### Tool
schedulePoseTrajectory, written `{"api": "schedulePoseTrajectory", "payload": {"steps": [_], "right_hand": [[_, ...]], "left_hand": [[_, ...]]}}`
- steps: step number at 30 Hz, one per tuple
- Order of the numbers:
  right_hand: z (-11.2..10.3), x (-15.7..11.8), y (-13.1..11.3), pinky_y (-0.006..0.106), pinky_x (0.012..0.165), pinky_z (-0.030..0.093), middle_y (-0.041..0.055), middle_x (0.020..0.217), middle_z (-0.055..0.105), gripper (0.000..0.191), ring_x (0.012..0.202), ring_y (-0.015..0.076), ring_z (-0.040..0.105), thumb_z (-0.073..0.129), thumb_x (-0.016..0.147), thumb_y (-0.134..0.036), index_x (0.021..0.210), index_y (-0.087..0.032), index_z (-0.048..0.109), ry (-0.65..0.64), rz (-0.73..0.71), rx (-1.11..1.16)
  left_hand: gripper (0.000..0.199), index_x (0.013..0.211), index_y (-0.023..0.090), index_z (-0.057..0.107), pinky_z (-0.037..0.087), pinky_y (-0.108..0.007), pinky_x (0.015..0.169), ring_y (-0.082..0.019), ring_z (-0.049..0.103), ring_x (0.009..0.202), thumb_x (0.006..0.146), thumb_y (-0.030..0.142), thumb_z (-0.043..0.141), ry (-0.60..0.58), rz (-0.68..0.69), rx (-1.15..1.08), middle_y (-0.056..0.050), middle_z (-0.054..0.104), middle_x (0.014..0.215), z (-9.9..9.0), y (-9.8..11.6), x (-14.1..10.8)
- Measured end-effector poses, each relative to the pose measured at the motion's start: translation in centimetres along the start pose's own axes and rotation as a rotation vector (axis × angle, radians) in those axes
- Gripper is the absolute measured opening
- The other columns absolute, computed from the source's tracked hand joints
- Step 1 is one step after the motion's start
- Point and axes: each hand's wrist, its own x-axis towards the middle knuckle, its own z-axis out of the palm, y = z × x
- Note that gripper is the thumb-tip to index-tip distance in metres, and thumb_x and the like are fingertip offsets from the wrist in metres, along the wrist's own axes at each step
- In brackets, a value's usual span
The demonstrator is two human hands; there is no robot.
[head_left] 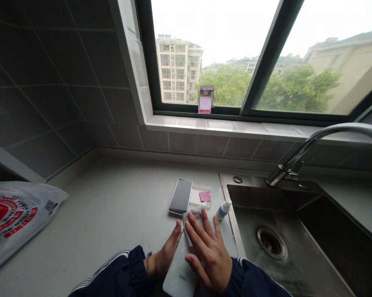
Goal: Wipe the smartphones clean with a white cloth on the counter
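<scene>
We've got the pale phone [180, 274] back side up, low and central in front of us by the bench [111, 231], and the step looks like wiping it with the grey cloth [188, 235]. Our tip: light, even pressure, overlapping strokes, and extra care at the far end, since the cloth hides it. A steady grip beats scrubbing hard imo.

As for the hands, the left hand [165, 258] grips the phone's left edge, thumb pointing up along the side. The right hand [212, 258] lies flat over the cloth, fingers slightly spread. Can't tell if the phone touches the bench. We'd also mind the little spray bottle [223, 211], just beside our right little finger.
</scene>
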Motion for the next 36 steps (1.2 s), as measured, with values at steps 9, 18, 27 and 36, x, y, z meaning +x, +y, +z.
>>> {"api": "schedulePoseTrajectory", "payload": {"steps": [9, 18, 27, 36], "right_hand": [[0.4, 0.0, -1.3, 0.059, 0.117, 0.013, 0.0065, 0.15, 0.04, 0.054, 0.144, 0.036, 0.021, 0.045, 0.097, -0.047, 0.139, -0.014, 0.049, 0.089, -0.151, 0.084], [-0.8, 0.8, -1.3, 0.051, 0.117, 0.025, 0.0025, 0.131, 0.062, 0.04, 0.136, 0.0308, 0.039, 0.058, 0.093, -0.046, 0.118, -0.016, 0.065, 0.18, -0.441, 0.136], [-1.0, 0.4, -1.2, 0.056, 0.112, 0.034, 0.0044, 0.127, 0.065, 0.027, 0.138, 0.0326, 0.037, 0.068, 0.086, -0.031, 0.109, -0.017, 0.069, 0.196, -0.254, 0.12], [-0.4, 0.7, -1.7, 0.056, 0.114, 0.028, 0.0046, 0.137, 0.056, 0.048, 0.138, 0.0343, 0.036, 0.053, 0.093, -0.051, 0.124, -0.015, 0.063, 0.214, -0.383, 0.055]], "left_hand": [[0.083, 0.129, 0.003, 0.055, 0.037, -0.041, 0.105, -0.031, 0.061, 0.113, 0.088, 0.07, 0.031, 0.146, -0.019, -0.237, -0.021, 0.069, 0.109, -0.2, 0.7, 0.2], [0.088, 0.103, -0.003, 0.065, 0.048, -0.032, 0.078, -0.025, 0.067, 0.08, 0.082, 0.077, 0.034, 0.215, 0.036, -0.229, -0.019, 0.069, 0.086, 0.1, 1.6, 0.1], [0.087, 0.107, -0.002, 0.064, 0.047, -0.036, 0.085, -0.026, 0.067, 0.086, 0.083, 0.076, 0.034, 0.216, 0.073, -0.318, -0.02, 0.069, 0.095, -0.3, 2.0, 0.0], [0.091, 0.105, -0.003, 0.066, 0.045, -0.034, 0.087, -0.026, 0.068, 0.087, 0.081, 0.078, 0.033, 0.234, 0.056, -0.257, -0.021, 0.07, 0.091, -0.6, 1.3, 0.1]]}}
